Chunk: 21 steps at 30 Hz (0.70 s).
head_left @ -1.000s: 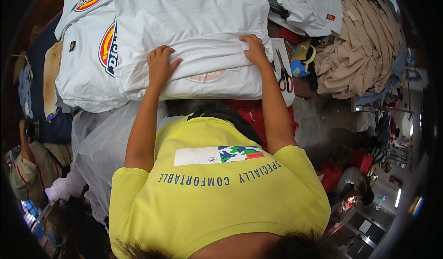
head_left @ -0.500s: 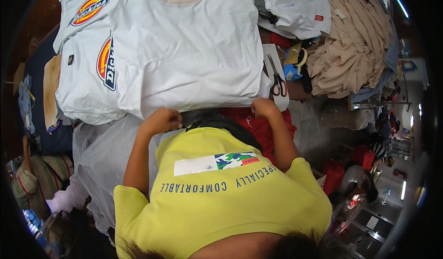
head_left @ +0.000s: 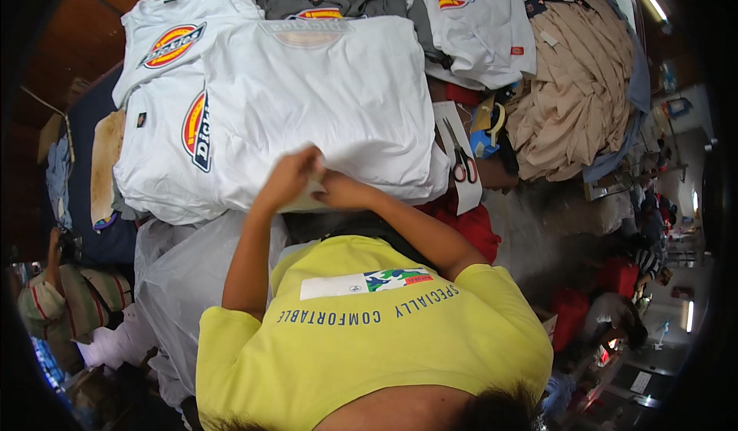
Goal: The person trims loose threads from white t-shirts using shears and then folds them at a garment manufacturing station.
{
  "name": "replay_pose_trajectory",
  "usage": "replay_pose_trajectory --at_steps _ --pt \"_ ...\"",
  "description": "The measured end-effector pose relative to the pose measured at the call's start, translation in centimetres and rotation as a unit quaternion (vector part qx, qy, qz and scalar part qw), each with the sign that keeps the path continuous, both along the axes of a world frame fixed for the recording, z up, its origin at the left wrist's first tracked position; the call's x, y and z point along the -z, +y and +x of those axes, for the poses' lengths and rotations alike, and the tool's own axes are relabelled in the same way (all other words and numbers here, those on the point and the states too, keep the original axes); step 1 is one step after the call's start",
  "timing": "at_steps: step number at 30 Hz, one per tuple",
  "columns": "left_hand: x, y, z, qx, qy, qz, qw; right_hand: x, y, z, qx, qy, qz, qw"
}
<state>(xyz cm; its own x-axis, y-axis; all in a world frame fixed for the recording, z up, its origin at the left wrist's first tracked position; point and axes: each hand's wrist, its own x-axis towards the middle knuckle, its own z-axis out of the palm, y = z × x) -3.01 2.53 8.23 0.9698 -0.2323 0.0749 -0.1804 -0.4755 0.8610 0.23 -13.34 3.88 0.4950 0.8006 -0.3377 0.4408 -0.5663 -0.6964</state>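
A: Where is the white shirt point(head_left: 323, 101)?
B: It lies flat on the table, on top of other white shirts point(head_left: 165, 135).
A: What do the hands do?
B: The left hand point(head_left: 288, 177) and right hand point(head_left: 342, 191) meet at its near edge, fingers closed, pinching the cloth. Scissors point(head_left: 461, 158) lie just beside

We see round red-and-yellow printed logos point(head_left: 197, 130) on the white shirts, a small red tag point(head_left: 517, 50) on the upper shirt, clear plastic bags point(head_left: 188, 277) lower left.

A garment workshop: stacked white T-shirts point(head_left: 323, 101), beige cloth pile point(head_left: 573, 101), scissors point(head_left: 460, 158).
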Motion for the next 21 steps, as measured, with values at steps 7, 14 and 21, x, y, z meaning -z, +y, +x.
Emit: replay_pose_trajectory --at_steps 7,14,21 --pt "-4.1 4.3 -5.8 -0.186 -0.005 -0.056 0.981 -8.6 -1.5 9.2 0.215 0.123 0.502 0.828" --pt "-0.3 -4.5 1.5 -0.091 -0.014 -0.129 0.987 -10.1 2.5 10.6 0.181 0.006 0.459 0.87" --pt "-1.4 -0.8 0.8 -0.312 -0.181 -0.361 0.86 -5.7 2.5 4.2 0.124 -0.091 0.311 0.938"
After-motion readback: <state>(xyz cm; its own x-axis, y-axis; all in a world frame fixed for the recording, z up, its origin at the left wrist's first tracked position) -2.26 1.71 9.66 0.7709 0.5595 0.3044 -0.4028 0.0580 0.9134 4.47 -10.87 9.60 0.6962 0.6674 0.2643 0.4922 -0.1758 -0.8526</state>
